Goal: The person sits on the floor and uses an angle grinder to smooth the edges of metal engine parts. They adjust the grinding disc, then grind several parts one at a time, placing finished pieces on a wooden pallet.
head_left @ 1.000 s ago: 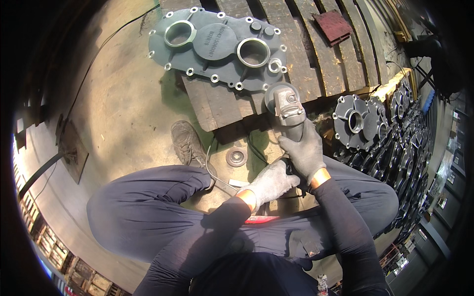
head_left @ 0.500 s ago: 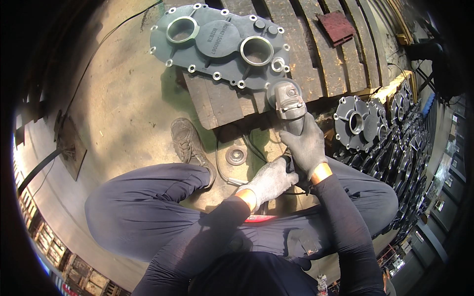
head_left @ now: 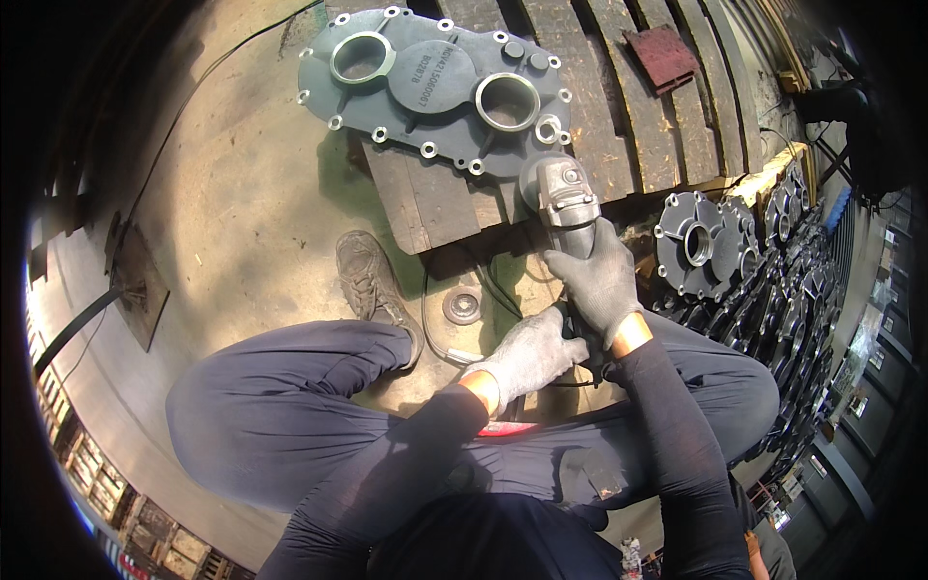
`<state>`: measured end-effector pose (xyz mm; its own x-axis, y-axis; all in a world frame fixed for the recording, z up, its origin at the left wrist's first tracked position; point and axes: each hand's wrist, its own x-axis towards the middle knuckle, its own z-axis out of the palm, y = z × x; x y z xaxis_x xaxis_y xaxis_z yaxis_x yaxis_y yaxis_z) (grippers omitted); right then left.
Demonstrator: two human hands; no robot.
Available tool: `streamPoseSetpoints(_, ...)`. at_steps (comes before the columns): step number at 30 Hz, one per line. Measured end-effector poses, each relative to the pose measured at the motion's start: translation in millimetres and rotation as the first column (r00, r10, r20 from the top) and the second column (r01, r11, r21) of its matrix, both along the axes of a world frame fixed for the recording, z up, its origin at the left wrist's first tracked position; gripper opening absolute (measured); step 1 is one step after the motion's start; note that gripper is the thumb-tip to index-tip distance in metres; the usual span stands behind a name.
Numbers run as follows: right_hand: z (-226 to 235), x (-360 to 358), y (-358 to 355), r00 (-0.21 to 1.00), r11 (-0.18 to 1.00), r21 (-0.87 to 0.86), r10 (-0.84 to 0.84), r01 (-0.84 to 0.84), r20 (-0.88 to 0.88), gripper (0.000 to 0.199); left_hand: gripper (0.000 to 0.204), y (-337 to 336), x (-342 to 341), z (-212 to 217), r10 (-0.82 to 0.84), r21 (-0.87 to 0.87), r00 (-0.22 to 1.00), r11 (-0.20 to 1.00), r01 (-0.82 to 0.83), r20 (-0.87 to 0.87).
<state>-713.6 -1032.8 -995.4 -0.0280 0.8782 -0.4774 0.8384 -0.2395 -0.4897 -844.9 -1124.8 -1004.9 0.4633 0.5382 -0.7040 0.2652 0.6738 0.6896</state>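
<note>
My left hand [head_left: 530, 356] is shut tight around the back end of the grinder [head_left: 568, 217]. My right hand [head_left: 597, 278] is just past it, wrapped tight around the grinder's middle. The grinder's head sticks out beyond my right fingers and touches the near edge of the grey plate [head_left: 435, 87] on the pallet [head_left: 599, 126]. A round disc [head_left: 462, 306] lies just left of my left hand. Since before, both hands hold the same way, and the grinder has stayed at that edge.
</note>
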Motion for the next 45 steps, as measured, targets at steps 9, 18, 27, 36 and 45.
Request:
streamPoseSetpoints(9,4,-3,-3,1.0,0.999,-0.039,-0.018,0.017,-0.011,0.057,0.067,-8,3,-3,0.039,0.091,0.999,0.995,-0.036,-0.028)
streamPoseSetpoints(18,8,9,-11,0.992,0.995,-0.028,-0.094,0.092,-0.085,0.054,0.062,-2,1,15,0.016,0.011,1.0,1.0,-0.016,0.01)
streamPoseSetpoints(27,8,5,-7,0.995,0.998,-0.013,-0.055,0.054,-0.081,0.058,0.061,-9,7,-1,0.015,0.086,1.0,0.996,-0.013,-0.022)
streamPoseSetpoints(36,19,13,-11,0.99,0.993,-0.043,-0.115,0.112,-0.086,0.054,0.064,0,6,18,-0.027,0.068,0.999,0.997,0.028,-0.018)
streamPoseSetpoints(45,14,19,-11,0.989,0.995,-0.039,-0.098,0.094,-0.112,0.056,0.064,-8,14,8,0.026,0.046,0.999,0.999,-0.028,0.037)
